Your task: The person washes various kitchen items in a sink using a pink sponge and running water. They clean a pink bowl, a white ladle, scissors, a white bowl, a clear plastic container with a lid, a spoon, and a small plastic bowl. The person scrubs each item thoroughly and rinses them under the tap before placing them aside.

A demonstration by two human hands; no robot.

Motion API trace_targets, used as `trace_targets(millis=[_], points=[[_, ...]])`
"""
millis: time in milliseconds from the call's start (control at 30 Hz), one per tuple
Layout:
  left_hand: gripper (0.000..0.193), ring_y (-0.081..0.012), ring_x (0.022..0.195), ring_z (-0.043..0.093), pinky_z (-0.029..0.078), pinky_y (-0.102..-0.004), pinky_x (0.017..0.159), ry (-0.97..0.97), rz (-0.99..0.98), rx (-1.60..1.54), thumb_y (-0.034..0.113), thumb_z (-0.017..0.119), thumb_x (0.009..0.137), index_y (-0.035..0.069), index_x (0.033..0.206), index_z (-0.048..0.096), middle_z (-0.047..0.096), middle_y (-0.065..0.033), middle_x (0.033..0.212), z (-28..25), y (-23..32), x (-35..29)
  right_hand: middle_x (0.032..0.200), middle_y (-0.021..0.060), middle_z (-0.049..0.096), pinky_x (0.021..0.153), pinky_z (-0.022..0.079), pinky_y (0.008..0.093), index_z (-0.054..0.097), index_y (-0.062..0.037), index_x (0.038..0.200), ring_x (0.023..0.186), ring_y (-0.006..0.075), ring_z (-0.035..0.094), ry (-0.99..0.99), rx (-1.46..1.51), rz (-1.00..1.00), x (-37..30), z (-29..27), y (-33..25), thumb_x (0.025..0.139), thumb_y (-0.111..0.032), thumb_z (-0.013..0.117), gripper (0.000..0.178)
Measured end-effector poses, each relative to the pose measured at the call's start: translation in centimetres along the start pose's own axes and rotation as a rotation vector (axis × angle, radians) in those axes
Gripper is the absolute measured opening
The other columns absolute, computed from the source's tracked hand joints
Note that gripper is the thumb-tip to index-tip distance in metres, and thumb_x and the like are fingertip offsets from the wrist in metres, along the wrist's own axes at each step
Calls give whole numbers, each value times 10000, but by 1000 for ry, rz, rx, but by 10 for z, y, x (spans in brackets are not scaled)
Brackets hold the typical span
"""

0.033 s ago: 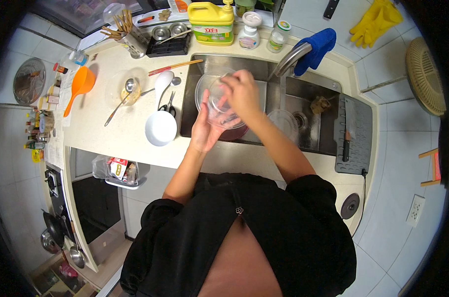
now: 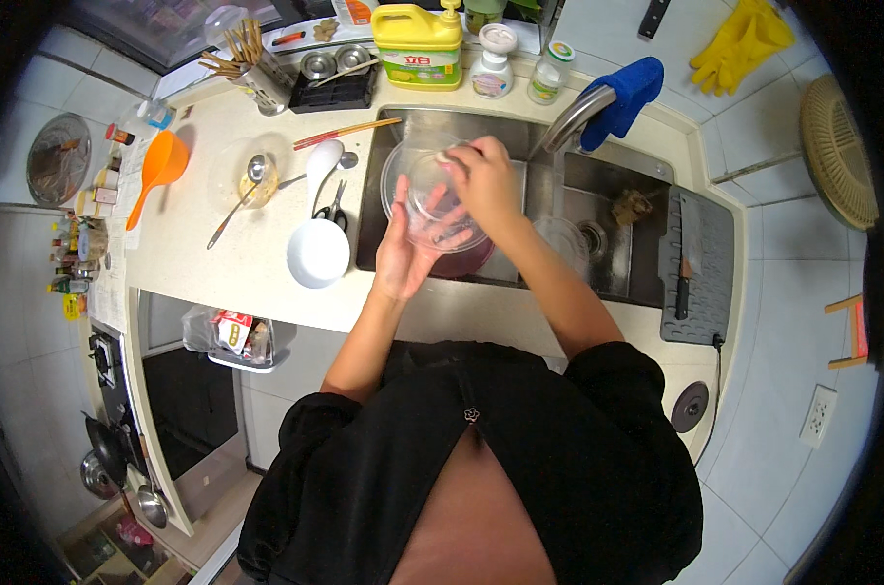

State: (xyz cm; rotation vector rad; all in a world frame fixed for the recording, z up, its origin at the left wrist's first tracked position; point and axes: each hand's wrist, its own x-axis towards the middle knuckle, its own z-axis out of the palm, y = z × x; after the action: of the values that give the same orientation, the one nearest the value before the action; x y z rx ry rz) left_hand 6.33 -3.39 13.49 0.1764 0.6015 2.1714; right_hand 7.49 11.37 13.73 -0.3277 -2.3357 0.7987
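Over the left sink basin [image 2: 379,210], my left hand [image 2: 408,255] supports a clear plastic bowl [image 2: 424,219] from beneath. Its spread fingers show through the see-through wall, with the thumb up along the near left side. My right hand [image 2: 486,180] is at the bowl's upper right, fingers bent and pressed together. Something small and pale shows at those fingertips, too blurred to name. Below the bowl, a reddish round vessel [image 2: 466,261] partly shows in the basin. Another clear round container [image 2: 562,244] sits right of it, by the divider.
The faucet [image 2: 574,117], draped with a blue cloth [image 2: 625,102], rises behind the sink. A knife [image 2: 683,292] lies on the grey mat [image 2: 710,263] at right. Left of the sink are a white bowl [image 2: 317,255], scissors [image 2: 337,210], chopsticks [image 2: 349,132] and an orange ladle [image 2: 164,161].
My right hand has shifted slightly right and up along the bowl. The left hand keeps its hold on the bowl in nearly the same place.
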Motion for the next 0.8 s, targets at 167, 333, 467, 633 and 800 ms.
trace_targets(millis=[167,333,467,633,800], points=[[573,-286,1176,413,390,-493,914,90,-22,10,476,341,897,334,1383,73,338,-82,1332,-24,1,5,861,106,533,712,449,361,654,-78,862,816,283,540,-143,168,-202,-32,-4,-24,688,-111,658,178],[580,-307,1175,406,368,-522,932,21,23,-19,469,347,898,331,1385,65,303,-99,1359,2,5,7,886,110,528,705,453,365,654,-74,876,813,283,544,-102,167,56,-1,1,-14,691,-99,647,187],[587,-305,1196,390,365,-518,937,65,53,40,496,345,888,318,1382,83,304,-93,1365,-11,8,10,874,104,528,725,445,366,654,-72,858,844,280,537,-147,130,-9,-26,-7,-9,677,-107,651,185],[622,-258,1229,354,357,-481,954,82,-62,-31,585,338,846,216,1340,259,337,-79,1346,4,-5,12,900,85,543,742,447,363,653,-99,856,843,276,539,-88,154,-76,-1,10,-26,654,-96,677,204],[628,-290,1218,366,365,-464,952,87,-6,-180,611,339,831,237,1331,273,330,-131,1348,2,9,18,922,78,540,791,426,356,651,-110,859,901,276,527,-300,247,-332,-5,-1,-28,629,-78,672,233]])
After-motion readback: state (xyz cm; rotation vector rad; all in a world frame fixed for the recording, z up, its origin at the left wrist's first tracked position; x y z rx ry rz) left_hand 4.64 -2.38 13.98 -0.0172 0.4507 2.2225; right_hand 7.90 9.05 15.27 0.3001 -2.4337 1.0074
